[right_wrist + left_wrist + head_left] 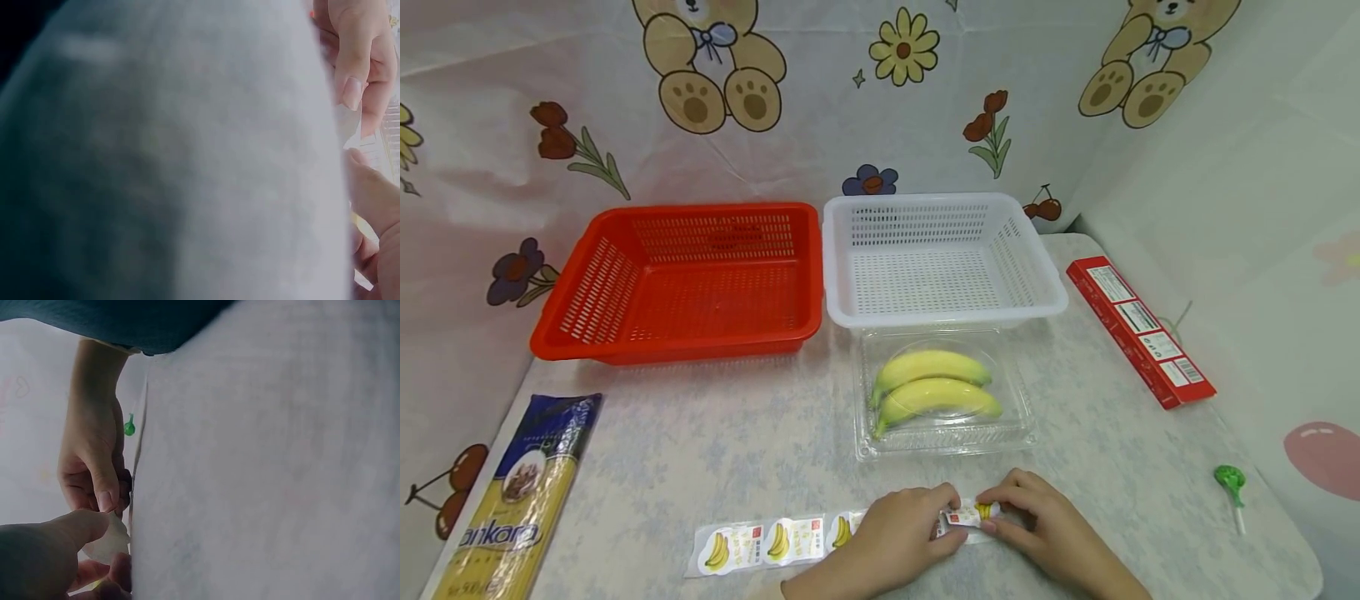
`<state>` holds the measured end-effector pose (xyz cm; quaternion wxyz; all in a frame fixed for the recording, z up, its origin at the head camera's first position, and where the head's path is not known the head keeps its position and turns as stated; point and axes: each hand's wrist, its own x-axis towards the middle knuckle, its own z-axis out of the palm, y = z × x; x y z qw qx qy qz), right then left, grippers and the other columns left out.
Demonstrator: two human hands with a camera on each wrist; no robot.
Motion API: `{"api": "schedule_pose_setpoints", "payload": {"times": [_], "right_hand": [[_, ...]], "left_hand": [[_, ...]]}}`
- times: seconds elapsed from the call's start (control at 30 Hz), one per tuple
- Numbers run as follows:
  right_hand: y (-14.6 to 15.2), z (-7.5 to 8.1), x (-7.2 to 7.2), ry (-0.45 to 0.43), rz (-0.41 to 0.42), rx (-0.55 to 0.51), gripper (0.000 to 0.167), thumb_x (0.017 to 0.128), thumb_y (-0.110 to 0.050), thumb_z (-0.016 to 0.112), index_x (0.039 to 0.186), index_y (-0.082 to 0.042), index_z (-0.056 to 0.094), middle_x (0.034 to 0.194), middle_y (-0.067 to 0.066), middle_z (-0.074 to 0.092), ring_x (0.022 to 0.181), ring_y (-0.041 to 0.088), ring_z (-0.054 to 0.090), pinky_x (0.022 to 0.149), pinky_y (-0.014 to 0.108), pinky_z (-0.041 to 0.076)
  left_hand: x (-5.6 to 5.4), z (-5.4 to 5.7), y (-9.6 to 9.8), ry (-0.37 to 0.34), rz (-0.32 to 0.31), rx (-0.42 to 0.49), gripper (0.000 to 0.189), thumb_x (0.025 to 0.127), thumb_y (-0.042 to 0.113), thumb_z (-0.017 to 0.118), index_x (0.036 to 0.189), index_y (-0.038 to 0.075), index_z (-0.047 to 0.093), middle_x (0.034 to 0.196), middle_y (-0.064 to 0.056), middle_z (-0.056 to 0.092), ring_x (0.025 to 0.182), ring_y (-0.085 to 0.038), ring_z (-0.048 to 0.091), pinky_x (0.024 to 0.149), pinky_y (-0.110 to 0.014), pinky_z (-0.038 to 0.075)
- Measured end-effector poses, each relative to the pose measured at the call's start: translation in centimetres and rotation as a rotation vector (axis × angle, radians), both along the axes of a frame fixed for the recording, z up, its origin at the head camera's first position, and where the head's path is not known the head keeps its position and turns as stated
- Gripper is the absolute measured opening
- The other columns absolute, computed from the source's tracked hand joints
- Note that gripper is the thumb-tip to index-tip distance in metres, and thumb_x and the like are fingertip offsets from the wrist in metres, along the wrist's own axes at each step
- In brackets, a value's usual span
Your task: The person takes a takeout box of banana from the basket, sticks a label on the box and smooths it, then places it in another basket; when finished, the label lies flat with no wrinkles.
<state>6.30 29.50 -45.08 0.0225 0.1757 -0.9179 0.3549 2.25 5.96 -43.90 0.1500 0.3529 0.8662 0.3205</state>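
A strip of banana stickers (793, 542) lies along the front of the table, its middle covered by my left hand (898, 533). My left thumb and fingers pinch the strip near its right end. Just beside it, my right hand (1052, 529) pinches one banana sticker (973, 512) between thumb and index finger. That sticker is partly lifted from the backing. In the left wrist view, pale paper (112, 540) shows between both thumbs. Beyond the hands, a lidded clear plastic box (943, 442) holds two bananas (936, 396).
Behind the box stand a red basket (715, 346) and a white basket (947, 317). A pasta packet (512, 517) lies at the left. At the right are a long red box (1138, 329) and a green lollipop (1230, 477). A patterned cloth hangs behind the table.
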Motion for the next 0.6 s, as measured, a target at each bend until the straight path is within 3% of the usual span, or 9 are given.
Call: {"api": "schedule_pose_setpoints", "payload": {"times": [0.1,0.3,0.43,0.6], "right_hand": [[-0.02,0.0,0.07,-0.018,-0.008,-0.022,0.024,0.084,-0.025,0.079,0.105,-0.032,0.071,0.087,-0.021,0.054,0.074,-0.002,0.048,0.062,0.015,0.043],[0.0,-0.06,0.01,0.01,0.023,-0.057,0.025,0.084,-0.021,0.079,0.105,-0.03,0.071,0.087,-0.02,0.056,0.071,-0.002,0.048,0.06,0.013,0.042],[0.04,-0.04,-0.13,0.032,0.058,-0.11,0.03,0.083,-0.015,0.079,0.109,-0.025,0.07,0.092,-0.016,0.063,0.073,0.0,0.051,0.061,0.014,0.042],[0.03,0.13,-0.18,-0.041,0.051,-0.225,0.032,0.085,-0.008,0.077,0.113,-0.021,0.069,0.092,-0.007,0.066,0.069,0.002,0.052,0.056,0.017,0.045]], "left_hand": [[0.04,0.12,0.0,-0.033,0.012,0.017,0.026,0.095,0.04,0.065,0.111,0.02,0.067,0.067,0.02,0.051,0.057,0.009,0.042,0.054,-0.013,0.037],[-0.01,0.28,0.07,-0.089,0.068,0.048,0.032,0.096,0.046,0.06,0.107,0.018,0.071,0.068,0.021,0.056,0.06,0.01,0.045,0.056,-0.014,0.039],[-0.12,0.42,0.21,-0.07,0.11,0.072,0.026,0.099,0.035,0.057,0.104,0.017,0.074,0.068,0.018,0.061,0.057,0.009,0.046,0.053,-0.014,0.039],[-0.11,0.49,0.12,-0.057,0.142,0.111,0.019,0.097,0.025,0.061,0.108,0.015,0.074,0.075,0.014,0.067,0.055,0.01,0.043,0.054,-0.013,0.041]]}}
